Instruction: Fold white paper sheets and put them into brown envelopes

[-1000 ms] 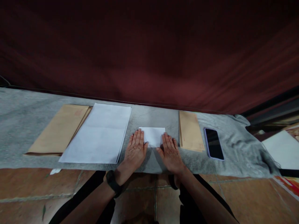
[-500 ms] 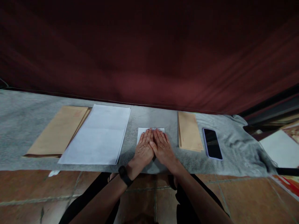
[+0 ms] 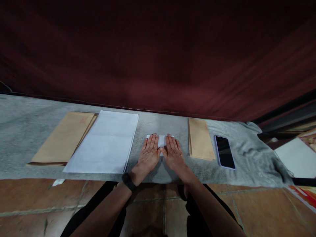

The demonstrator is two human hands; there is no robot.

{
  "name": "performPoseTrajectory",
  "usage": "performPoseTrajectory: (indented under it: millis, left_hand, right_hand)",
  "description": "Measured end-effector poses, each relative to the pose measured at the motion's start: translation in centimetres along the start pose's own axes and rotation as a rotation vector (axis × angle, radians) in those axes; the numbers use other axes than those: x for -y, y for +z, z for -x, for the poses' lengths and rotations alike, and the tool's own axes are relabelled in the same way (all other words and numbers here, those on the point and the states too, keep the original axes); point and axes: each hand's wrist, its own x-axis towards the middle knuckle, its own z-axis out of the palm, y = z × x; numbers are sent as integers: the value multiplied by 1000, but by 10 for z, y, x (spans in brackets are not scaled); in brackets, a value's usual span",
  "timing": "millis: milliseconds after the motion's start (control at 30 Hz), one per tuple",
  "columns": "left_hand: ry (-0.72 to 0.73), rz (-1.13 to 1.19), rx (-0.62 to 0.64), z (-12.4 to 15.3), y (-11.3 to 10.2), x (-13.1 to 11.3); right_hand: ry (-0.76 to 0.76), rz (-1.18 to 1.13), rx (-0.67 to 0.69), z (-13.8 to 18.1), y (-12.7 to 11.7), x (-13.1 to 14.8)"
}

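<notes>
In the view from my head, my forearms come in from both lower corners and close toward the small white paper (image 3: 162, 141), which lies on the grey cloth (image 3: 161, 121). My left hand (image 3: 149, 156) and right hand (image 3: 174, 154) rest palm down on its two sides — fingers straight and together, thumbs angled in so their tips meet near its close edge. Both hands are flat and unclenched, pressing rather than gripping. A black band (image 3: 128, 182) circles my left wrist.

Faint reddish print shows on the large brown envelopes (image 3: 61, 138), far left of the small paper, and on the narrow brown envelopes (image 3: 200, 138) to its right; I can't read it. Left of the small paper lie big white sheets (image 3: 106, 141), smooth and rectangular; well to its right, a dark-screened phone (image 3: 225, 152) with a pale purple edge. The cloth looks soft and wrinkled there.
</notes>
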Motion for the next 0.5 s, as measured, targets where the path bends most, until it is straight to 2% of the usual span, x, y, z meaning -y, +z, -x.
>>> performPoseTrajectory:
  millis: [500]
  left_hand:
    - [-71,10,-51,3,-4,12]
  right_hand:
    - [60,38,-36,6,-3,-12]
